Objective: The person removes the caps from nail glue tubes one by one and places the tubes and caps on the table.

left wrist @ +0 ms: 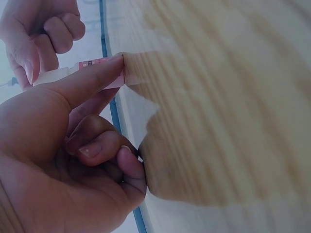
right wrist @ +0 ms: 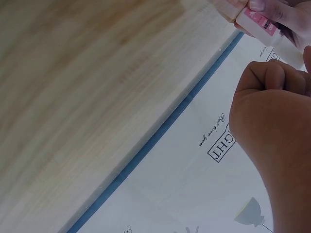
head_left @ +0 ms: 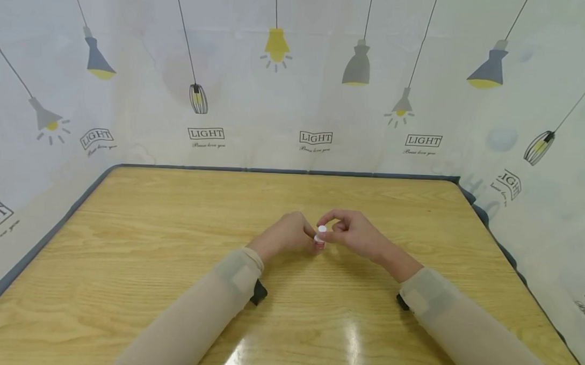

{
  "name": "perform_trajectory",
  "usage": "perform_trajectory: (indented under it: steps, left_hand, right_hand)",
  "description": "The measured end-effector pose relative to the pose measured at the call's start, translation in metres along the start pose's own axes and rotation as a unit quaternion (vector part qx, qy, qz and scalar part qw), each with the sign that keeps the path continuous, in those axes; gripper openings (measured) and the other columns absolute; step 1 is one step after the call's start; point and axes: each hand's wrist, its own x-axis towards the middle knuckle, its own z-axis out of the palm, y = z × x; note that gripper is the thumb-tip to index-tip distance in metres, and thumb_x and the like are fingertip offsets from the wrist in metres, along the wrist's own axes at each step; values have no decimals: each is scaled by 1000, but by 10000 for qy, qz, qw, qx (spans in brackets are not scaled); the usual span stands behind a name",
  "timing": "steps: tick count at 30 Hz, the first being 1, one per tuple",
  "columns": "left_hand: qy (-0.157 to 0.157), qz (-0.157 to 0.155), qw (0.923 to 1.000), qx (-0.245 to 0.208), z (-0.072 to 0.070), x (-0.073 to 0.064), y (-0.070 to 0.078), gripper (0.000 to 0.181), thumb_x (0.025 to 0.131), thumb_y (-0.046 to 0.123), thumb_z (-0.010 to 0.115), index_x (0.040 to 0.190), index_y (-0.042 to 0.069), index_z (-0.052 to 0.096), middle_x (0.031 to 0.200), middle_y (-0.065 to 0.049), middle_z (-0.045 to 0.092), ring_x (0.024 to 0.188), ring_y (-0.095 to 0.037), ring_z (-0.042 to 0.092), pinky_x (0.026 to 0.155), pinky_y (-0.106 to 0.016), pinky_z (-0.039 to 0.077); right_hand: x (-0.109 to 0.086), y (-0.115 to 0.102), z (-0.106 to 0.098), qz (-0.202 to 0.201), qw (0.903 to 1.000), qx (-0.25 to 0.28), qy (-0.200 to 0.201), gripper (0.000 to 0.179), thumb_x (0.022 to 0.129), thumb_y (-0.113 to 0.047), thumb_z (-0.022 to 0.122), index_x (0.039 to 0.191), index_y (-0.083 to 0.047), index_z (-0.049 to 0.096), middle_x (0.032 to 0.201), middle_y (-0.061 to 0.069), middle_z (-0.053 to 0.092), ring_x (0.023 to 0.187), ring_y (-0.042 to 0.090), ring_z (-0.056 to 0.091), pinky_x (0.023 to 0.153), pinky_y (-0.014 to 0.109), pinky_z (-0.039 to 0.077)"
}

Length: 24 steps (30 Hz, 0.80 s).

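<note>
A small bottle (head_left: 320, 246) with a pink label stands upright on the table, its white cap (head_left: 322, 229) at the top. My left hand (head_left: 288, 235) pinches the bottle's body low down between thumb and forefinger; its other fingers are curled in the left wrist view. From the right, my right hand (head_left: 360, 237) pinches the cap between thumb and forefinger. The label (right wrist: 262, 22) also shows in the right wrist view, partly behind the left thumb. Whether the cap is seated on the neck or slightly raised, I cannot tell.
The wooden table (head_left: 175, 221) has a dark blue edge strip (head_left: 273, 170) along its back and sides. Behind and beside it hangs a pale cloth (head_left: 256, 106) printed with lamps and lettering. Dark wrist straps (head_left: 258, 293) show under the sleeves.
</note>
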Motion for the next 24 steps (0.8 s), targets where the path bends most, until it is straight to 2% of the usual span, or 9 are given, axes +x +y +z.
perform_trajectory:
  steps: [17, 24]
  left_hand:
    - [25, 56, 9999, 97, -1, 0, 0, 4, 89, 25, 87, 90, 22, 88, 109, 3, 82, 110, -16, 63, 111, -47, 50]
    - [28, 66, 9999, 111, -1, -1, 0, 4, 89, 26, 87, 87, 22, 88, 105, 5, 82, 108, -16, 62, 109, -46, 50]
  right_hand:
    - [0, -1, -1, -11, 10000, -45, 13, 29, 101, -27, 74, 124, -8, 71, 60, -7, 31, 51, 10, 25, 50, 25, 26]
    - [0, -1, -1, 14, 10000, -31, 4, 31, 101, -28, 75, 125, -7, 71, 60, -8, 32, 51, 10, 25, 50, 25, 26]
